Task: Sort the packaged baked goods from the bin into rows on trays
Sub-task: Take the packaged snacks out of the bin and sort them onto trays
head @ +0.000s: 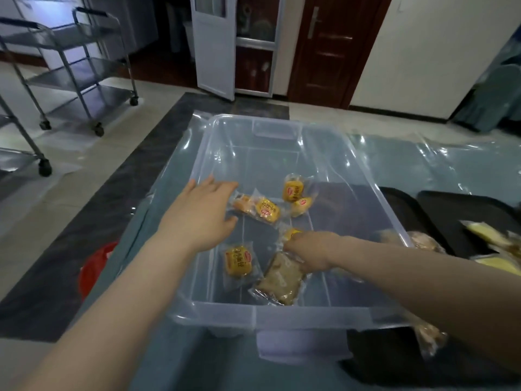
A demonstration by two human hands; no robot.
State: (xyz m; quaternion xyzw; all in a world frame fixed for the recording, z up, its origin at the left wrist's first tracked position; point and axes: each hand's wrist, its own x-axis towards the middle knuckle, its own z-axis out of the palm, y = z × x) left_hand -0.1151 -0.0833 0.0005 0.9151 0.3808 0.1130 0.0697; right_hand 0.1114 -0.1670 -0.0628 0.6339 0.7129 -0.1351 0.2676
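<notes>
A clear plastic bin (282, 311) sits on the table in front of me. Inside lie several small yellow packaged cakes (266, 210) and a larger brown packaged bread (280, 279). My left hand (203, 215) reaches into the bin with fingers spread, just left of a yellow cake, holding nothing. My right hand (313, 251) is low in the bin; its fingers curl down over a yellow cake (291, 234) beside the brown bread. Black trays (439, 218) stand to the right with pale yellow packages (485, 231) and brown packages (425, 241) on them.
Clear plastic sheeting (423, 165) covers the grey-green table. A red bag (95, 269) lies on the floor at the left. Steel wheeled carts (81, 71) stand at the far left. Doors and a white wall are behind.
</notes>
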